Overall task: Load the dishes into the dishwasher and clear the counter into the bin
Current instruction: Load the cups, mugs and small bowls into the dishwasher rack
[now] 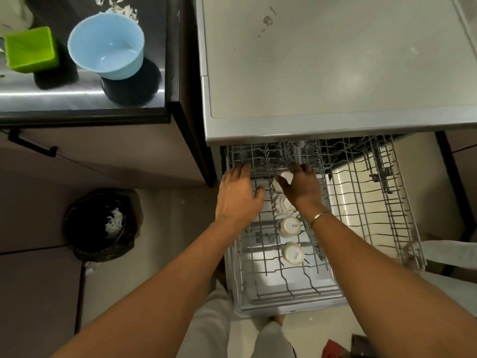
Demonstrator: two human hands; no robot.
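One white cup [285, 177] is gripped in your right hand [300, 187], tipped over the tines at the far end of the upper rack [361, 202] and not yet seated. Three more cups [290, 226] stand mouth-down in a row just nearer you than that hand. The first sits right under your wrist; I cannot tell whether they touch. Your left hand [238, 197] lies flat on the rack wires just left of the cup, fingers straight, holding nothing.

If you let go before the cup settles between tines, it may topple against its neighbour and chip. Your wrist could also nudge the row as you draw back, and leaning on the rack may tilt it.

Well left of both hands, the blue bowl [107, 45] and green container [31, 49] stand on the counter [38, 96], with the bin [100, 226] on the floor below.
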